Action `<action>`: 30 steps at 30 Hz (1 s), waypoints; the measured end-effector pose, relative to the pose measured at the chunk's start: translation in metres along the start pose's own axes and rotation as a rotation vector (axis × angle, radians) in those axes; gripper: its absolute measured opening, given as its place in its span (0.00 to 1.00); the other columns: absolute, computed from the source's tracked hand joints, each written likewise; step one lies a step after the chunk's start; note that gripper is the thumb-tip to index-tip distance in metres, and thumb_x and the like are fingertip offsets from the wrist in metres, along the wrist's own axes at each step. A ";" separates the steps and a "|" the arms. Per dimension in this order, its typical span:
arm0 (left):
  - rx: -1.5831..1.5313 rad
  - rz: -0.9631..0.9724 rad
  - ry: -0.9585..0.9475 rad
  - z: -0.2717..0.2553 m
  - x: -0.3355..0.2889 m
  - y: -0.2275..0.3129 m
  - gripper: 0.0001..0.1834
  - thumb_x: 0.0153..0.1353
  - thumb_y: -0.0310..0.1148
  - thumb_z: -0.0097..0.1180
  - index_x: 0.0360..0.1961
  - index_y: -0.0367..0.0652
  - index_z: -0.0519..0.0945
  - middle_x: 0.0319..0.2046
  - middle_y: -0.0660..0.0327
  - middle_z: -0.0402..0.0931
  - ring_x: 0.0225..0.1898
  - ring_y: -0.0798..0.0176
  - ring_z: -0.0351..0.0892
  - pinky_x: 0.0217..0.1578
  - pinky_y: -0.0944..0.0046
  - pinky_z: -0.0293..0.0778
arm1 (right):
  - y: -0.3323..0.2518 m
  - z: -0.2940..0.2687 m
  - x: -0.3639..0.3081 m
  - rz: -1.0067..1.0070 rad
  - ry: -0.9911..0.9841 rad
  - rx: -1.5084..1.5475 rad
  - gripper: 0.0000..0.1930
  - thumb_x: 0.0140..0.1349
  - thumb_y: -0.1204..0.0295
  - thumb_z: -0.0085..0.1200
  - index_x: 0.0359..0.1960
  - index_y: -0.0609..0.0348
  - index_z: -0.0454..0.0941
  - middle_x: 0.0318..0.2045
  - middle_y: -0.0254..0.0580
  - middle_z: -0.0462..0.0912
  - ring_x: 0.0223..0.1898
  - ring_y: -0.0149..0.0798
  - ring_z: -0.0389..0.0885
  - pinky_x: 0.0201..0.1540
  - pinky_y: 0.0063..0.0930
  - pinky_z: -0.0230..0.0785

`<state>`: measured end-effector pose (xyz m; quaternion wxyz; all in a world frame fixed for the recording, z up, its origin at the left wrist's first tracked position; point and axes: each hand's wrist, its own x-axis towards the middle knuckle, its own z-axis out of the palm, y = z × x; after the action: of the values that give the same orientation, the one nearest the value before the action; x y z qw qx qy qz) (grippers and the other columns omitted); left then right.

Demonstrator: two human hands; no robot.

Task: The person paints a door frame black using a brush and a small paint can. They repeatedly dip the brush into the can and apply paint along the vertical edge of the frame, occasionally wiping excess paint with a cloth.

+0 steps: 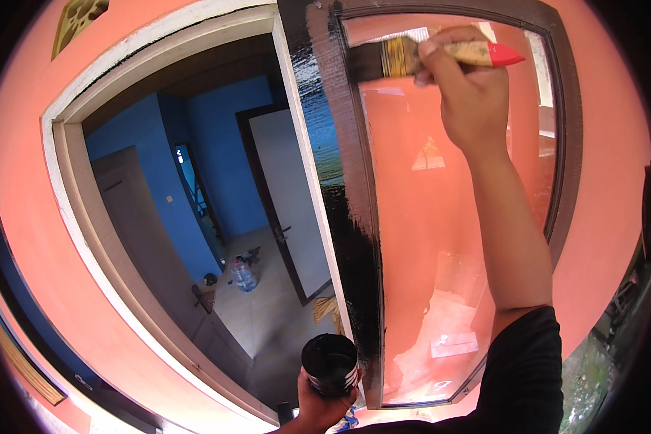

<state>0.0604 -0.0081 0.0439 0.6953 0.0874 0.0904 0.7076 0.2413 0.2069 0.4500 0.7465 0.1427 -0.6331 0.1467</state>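
Note:
My right hand (464, 90) is closed around a paintbrush (400, 58) with a wooden, red-tipped handle and a yellow-and-dark band. Its dark bristles touch the inner edge of the window frame (354, 145), near the top left corner of the glass (427, 217). Below, my left hand (324, 405) grips a paint can (330, 362), dark inside and out, held upright with its top uncovered. The wide upright between window and doorway carries wet-looking black paint (358, 267), with a streaky, shiny patch higher up and brown surface along the window side.
Left of the upright is a pale door frame (72, 166) around an opening into a blue-walled room (224, 166). Inside are a brown door (152, 239), a grey door (289, 195) and a clear plastic bottle (244, 275) on the tiled floor. Orange wall (607, 145) surrounds the window.

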 end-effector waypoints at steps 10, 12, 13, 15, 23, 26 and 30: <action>-0.006 0.000 0.006 0.003 -0.001 -0.003 0.43 0.60 0.67 0.54 0.69 0.51 0.67 0.61 0.53 0.73 0.63 0.45 0.72 0.47 0.50 0.83 | 0.013 0.011 -0.004 0.018 -0.039 -0.159 0.05 0.67 0.76 0.59 0.39 0.64 0.77 0.30 0.37 0.81 0.29 0.28 0.82 0.33 0.22 0.75; 0.007 0.001 0.007 0.000 0.000 -0.002 0.43 0.60 0.67 0.54 0.69 0.50 0.67 0.61 0.53 0.73 0.63 0.45 0.72 0.48 0.50 0.83 | 0.011 0.001 -0.015 0.074 -0.125 -0.131 0.04 0.67 0.76 0.58 0.38 0.64 0.76 0.29 0.36 0.80 0.28 0.27 0.80 0.32 0.22 0.74; 0.015 0.001 0.007 -0.001 0.000 -0.002 0.43 0.60 0.67 0.55 0.69 0.50 0.67 0.61 0.53 0.73 0.63 0.45 0.72 0.48 0.50 0.83 | 0.009 0.000 -0.016 0.069 -0.117 -0.076 0.04 0.67 0.76 0.58 0.37 0.64 0.76 0.28 0.36 0.80 0.27 0.26 0.79 0.31 0.22 0.73; 0.028 0.013 -0.003 0.002 0.001 -0.002 0.43 0.60 0.67 0.54 0.69 0.50 0.67 0.60 0.54 0.73 0.63 0.45 0.72 0.48 0.50 0.83 | 0.007 -0.001 -0.009 0.002 -0.075 -0.084 0.04 0.67 0.76 0.58 0.38 0.63 0.77 0.29 0.36 0.80 0.27 0.26 0.79 0.31 0.21 0.73; 0.037 0.086 0.127 0.014 0.000 -0.010 0.40 0.62 0.66 0.52 0.65 0.46 0.72 0.58 0.52 0.76 0.57 0.47 0.78 0.50 0.50 0.82 | 0.008 0.028 0.025 -0.113 0.117 -0.073 0.05 0.65 0.76 0.60 0.38 0.62 0.76 0.31 0.36 0.81 0.31 0.27 0.80 0.35 0.22 0.72; 0.012 0.011 -0.013 0.004 0.003 -0.005 0.43 0.60 0.66 0.55 0.68 0.50 0.67 0.61 0.54 0.73 0.63 0.45 0.72 0.48 0.50 0.83 | 0.008 0.021 0.011 -0.011 0.000 -0.178 0.06 0.66 0.74 0.60 0.38 0.63 0.77 0.30 0.39 0.82 0.28 0.26 0.80 0.31 0.21 0.72; -0.004 0.015 -0.017 0.002 0.001 -0.004 0.43 0.60 0.66 0.55 0.69 0.50 0.67 0.61 0.54 0.73 0.63 0.45 0.72 0.49 0.49 0.83 | 0.000 0.008 -0.006 0.065 -0.068 -0.107 0.07 0.65 0.73 0.62 0.38 0.62 0.78 0.27 0.37 0.82 0.29 0.26 0.81 0.32 0.21 0.72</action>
<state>0.0645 -0.0071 0.0451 0.6910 0.0930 0.0824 0.7121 0.2337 0.2032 0.4455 0.7258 0.0867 -0.6695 0.1319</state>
